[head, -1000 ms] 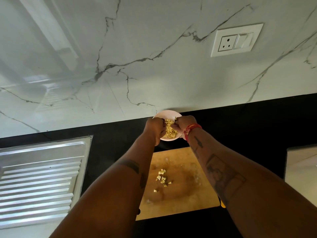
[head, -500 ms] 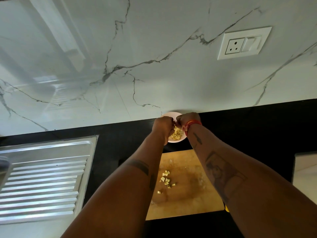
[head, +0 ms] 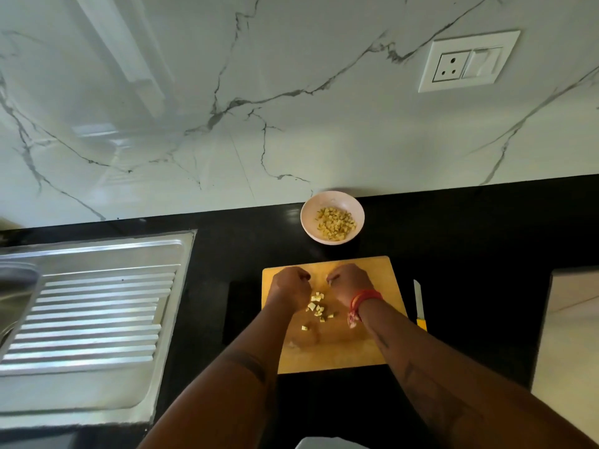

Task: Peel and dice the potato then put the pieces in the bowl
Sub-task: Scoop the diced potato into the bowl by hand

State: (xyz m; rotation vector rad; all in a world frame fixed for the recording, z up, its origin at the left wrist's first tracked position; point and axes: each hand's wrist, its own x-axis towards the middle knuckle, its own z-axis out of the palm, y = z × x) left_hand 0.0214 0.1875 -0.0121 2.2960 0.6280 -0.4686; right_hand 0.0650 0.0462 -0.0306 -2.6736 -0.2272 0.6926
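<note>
1. The board [head: 382, 338] is lying on the black counter [head: 470, 241], directly in front of the person, so both hands are reaching it without stretching.
2. The bowl [head: 332, 218] is sitting just beyond the board's far edge, against the wall. This placement is judged to be keeping each transfer short.
3. Most of the dice are lying in the bowl. A small cluster of pieces [head: 317, 306] is lying on the board, between the two hands.
4. The left hand [head: 290, 288] is curling loosely on the left side of the cluster. The right hand [head: 350, 285] is curling on the right side. The hands are apart, with the pieces in the gap.
5. Whether either hand is pinching a piece cannot be told; the fingertips are hidden under the knuckles.
6. The flanking position is judged to be preparing a two-sided scoop, so loose pieces are not scattering.
7. The knife [head: 419, 304] is lying on the counter just beside the board's right edge, clear of both hands. Cutting is judged to be finished.
8. Remaining work is judged to be one last transfer.
</note>
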